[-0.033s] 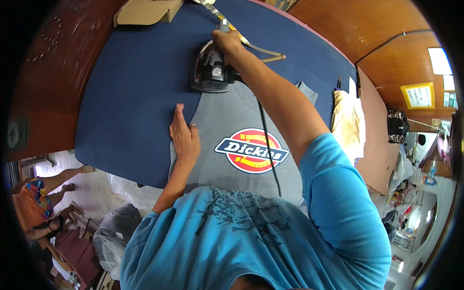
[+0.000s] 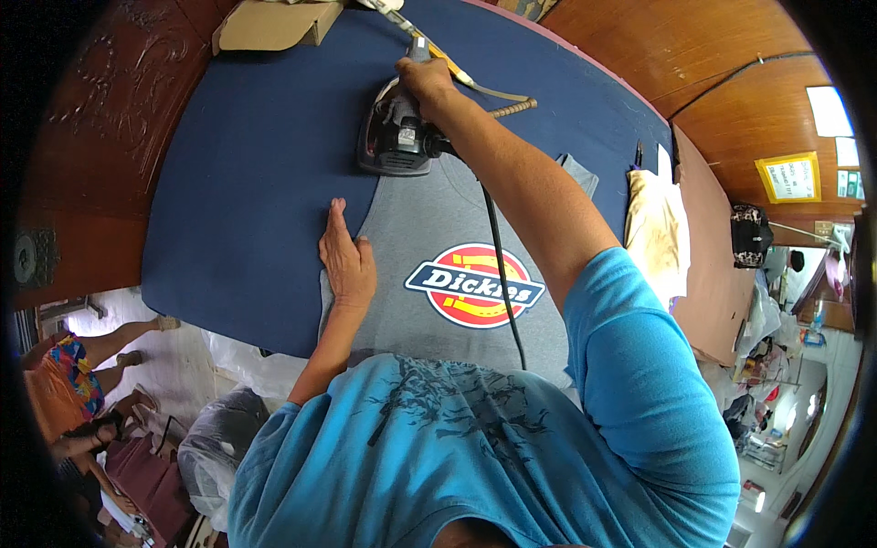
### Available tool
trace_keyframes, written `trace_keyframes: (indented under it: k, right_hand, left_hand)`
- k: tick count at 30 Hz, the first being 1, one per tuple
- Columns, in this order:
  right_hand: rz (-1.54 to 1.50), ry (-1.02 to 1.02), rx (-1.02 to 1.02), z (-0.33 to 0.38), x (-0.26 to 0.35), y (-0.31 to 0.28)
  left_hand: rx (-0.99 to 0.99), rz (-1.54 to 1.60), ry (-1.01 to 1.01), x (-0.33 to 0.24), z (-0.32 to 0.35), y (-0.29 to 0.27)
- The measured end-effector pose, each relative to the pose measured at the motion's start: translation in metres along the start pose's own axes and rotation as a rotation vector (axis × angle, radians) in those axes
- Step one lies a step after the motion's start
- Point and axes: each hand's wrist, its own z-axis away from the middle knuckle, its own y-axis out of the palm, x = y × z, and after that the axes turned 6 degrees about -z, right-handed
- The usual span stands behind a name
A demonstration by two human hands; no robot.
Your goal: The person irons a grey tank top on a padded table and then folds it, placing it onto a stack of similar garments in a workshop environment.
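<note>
A grey sleeveless shirt lies spread on a blue-covered table, with a red, yellow and navy printed emblem on its front. My right hand is wrapped round the handle of a dark clothes iron. The iron rests at the shirt's far left shoulder, partly over the blue cover. Its black cord runs back across the shirt toward me. At the shirt's left edge my left hand is open, fingers stretched out together and pointing away from me, its palm side on the cloth.
A cardboard box stands at the far left of the table. Beyond the iron lies a ribbed hose. Folded cream cloth sits at the right edge. On the floor at left are plastic-wrapped bundles, near a person in orange.
</note>
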Motion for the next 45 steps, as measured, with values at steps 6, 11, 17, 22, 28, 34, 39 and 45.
trace_keyframes:
  k: [6,11,17,22,28,34,39,45]
  right_hand:
    - [0.156,0.116,0.167,0.009,0.016,-0.005]
    - [0.232,-0.135,0.038,-0.013,-0.020,-0.005]
    - [0.181,0.025,0.140,0.000,0.003,-0.007]
    - [0.142,0.007,0.206,0.038,0.001,-0.010]
    - [0.132,-0.249,0.209,-0.042,0.028,0.003]
    - [0.327,-0.374,0.435,0.028,0.101,-0.045]
    - [0.548,-0.412,0.487,0.047,0.082,-0.138]
    - [0.738,-0.132,0.342,0.073,0.013,-0.201]
  left_hand:
    - [0.019,0.009,-0.011,0.001,0.000,-0.001]
    - [0.039,-0.017,0.004,-0.002,-0.003,-0.002]
    - [0.049,0.006,-0.003,-0.001,-0.002,-0.001]
    - [0.040,0.019,-0.017,0.003,0.003,-0.002]
    - [0.061,0.007,-0.029,-0.005,-0.002,-0.004]
    - [0.137,0.103,-0.195,0.002,-0.013,-0.010]
    - [0.127,0.051,0.305,-0.033,-0.097,0.008]
    - [0.265,-0.268,0.534,-0.040,-0.216,0.071]
